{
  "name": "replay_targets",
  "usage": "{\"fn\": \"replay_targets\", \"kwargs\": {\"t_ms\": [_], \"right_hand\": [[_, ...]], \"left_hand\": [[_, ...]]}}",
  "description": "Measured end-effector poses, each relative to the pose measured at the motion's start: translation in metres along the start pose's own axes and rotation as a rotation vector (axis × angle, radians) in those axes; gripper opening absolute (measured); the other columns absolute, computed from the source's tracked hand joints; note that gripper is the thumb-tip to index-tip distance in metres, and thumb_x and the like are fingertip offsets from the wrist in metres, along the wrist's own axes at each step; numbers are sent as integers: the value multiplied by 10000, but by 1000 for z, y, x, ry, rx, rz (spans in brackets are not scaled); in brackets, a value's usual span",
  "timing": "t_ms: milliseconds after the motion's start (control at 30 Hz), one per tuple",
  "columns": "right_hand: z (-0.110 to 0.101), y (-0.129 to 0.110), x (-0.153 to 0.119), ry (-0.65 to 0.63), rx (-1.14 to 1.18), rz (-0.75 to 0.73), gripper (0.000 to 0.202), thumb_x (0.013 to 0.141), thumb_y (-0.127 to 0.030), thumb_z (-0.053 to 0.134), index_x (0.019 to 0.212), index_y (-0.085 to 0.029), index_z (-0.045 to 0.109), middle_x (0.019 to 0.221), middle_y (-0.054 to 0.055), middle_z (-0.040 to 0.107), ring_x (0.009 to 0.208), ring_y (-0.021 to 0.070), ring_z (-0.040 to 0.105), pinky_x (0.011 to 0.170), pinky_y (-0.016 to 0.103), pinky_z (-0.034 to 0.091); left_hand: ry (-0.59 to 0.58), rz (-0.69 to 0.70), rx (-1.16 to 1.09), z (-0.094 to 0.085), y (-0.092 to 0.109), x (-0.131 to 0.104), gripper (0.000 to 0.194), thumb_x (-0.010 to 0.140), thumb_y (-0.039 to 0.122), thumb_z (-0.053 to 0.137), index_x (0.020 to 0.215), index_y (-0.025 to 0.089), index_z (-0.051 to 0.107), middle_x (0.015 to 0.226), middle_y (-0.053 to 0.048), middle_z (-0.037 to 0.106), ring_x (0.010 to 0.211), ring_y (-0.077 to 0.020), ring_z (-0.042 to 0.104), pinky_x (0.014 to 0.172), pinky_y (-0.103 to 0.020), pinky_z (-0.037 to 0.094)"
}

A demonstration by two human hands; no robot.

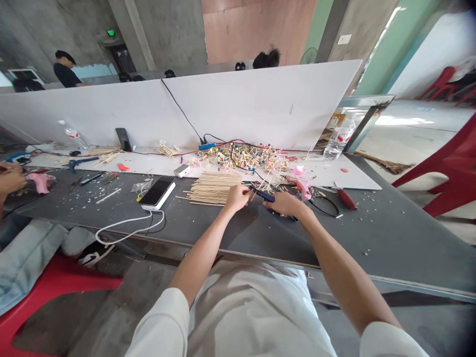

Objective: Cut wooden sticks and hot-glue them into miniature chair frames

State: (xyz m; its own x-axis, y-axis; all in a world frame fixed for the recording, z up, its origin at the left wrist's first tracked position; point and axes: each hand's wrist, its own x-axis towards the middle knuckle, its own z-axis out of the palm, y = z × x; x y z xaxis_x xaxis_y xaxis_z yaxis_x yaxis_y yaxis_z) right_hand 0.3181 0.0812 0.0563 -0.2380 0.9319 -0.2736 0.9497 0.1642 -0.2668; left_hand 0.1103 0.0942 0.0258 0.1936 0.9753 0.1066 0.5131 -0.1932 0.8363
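My left hand (238, 198) is closed, pinching a thin wooden stick (264, 179) at the right end of a bundle of wooden sticks (210, 187) laid side by side on the dark table. My right hand (287, 204) is wrapped round the blue handles of a pair of pliers (267, 196). Their dark jaws point left and meet the stick close to my left fingertips; whether they are fully closed on it cannot be made out. Behind both hands lies a heap of short stick pieces with coloured ends (245, 157).
To the right lie a pink glue gun (304, 189) and a red-handled screwdriver (347, 198). A phone on a white power bank (158, 193) with a looped cable is at left. A white board (260, 109) stands behind. Another person's hand (13, 178) shows far left.
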Motion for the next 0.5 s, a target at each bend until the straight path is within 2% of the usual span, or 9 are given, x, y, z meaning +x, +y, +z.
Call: {"fn": "replay_targets", "kwargs": {"t_ms": [67,133,200,367,433,500], "right_hand": [[-2,4,0,4,4,16,517,973,-543,510,1005,-86,749,756,159,758,672,251,727,662,302,505],[-4,9,1,24,1,29,533,974,-549,502,1001,-78,749,752,166,754,679,261,731,679,308,504],[-5,14,2,76,-8,29,534,973,-548,505,997,-73,748,796,182,760,721,275,741,700,311,501],[-4,16,4,207,16,6,505,970,-533,524,1016,-82,746,925,204,774,864,304,753,733,302,493],[-2,11,5,232,31,-12,477,972,-512,529,1023,-92,750,963,204,776,916,309,750,755,299,493],[0,6,4,266,33,-30,455,976,-494,530,1041,-105,756,1006,203,778,977,315,742,794,301,492]], "left_hand": [[91,77,105,-2,1,0,350,968,319,588,690,154,721,511,7,618,507,-117,604,578,-203,417],[132,118,188,-2,0,1,322,959,298,595,714,154,747,592,-14,680,576,-129,622,615,-210,412],[109,160,271,-1,-2,2,252,933,266,630,762,157,780,677,-36,731,640,-145,642,653,-218,421],[-74,236,381,5,-4,2,93,854,217,732,873,204,822,859,-58,794,802,-186,712,760,-235,466],[-45,244,396,5,-1,0,113,850,295,764,880,197,812,855,-64,787,804,-196,708,736,-238,456],[34,259,382,4,2,-2,223,882,400,740,889,182,789,813,-65,765,750,-186,683,676,-233,419]]}}
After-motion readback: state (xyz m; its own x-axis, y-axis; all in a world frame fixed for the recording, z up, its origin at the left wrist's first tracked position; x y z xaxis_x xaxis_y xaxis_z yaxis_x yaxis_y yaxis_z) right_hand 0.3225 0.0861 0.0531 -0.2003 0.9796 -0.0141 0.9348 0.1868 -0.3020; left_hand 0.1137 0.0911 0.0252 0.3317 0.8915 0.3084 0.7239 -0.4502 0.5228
